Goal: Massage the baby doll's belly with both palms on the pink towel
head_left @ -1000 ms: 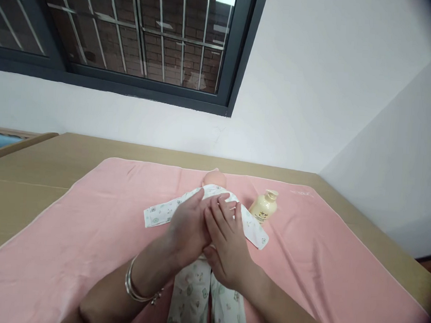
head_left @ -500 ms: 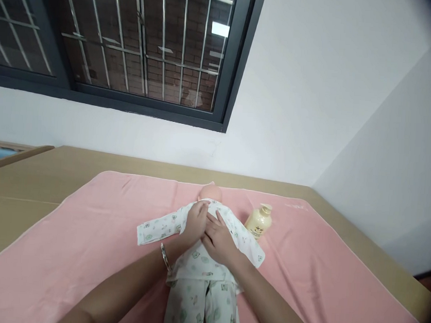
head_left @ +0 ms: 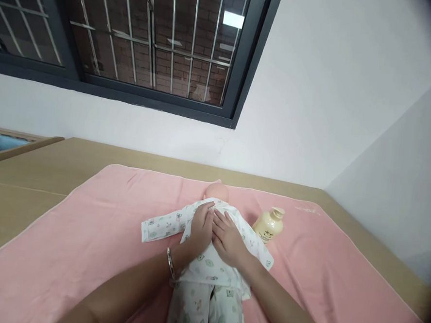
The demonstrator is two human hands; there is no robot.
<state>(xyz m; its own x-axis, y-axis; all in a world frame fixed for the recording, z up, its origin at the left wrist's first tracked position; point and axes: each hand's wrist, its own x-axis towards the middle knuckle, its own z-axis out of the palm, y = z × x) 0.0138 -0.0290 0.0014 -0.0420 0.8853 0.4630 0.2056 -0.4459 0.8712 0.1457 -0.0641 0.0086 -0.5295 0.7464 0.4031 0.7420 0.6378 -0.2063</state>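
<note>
A baby doll in white printed top and trousers lies on a pink sheet, its bald head toward the wall. My left hand, with a silver bangle at the wrist, rests on the upper torso with fingers stretched forward. Beside it, my right hand lies flat on the same top, its fingers a little apart. The two hands meet near the middle of the torso. One printed sleeve stretches out to the left; the other slopes down to the right, beside my right forearm.
A pale yellow pump bottle stands on the pink sheet, right of the doll. The wooden surface shows around the sheet. Behind is a white wall with a barred window; a raised wooden edge lies far left.
The camera view has shifted, so the doll and bottle appear slightly further right. My left hand lies flatter, with its fingers straighter along the top. My right hand stays on the torso.
</note>
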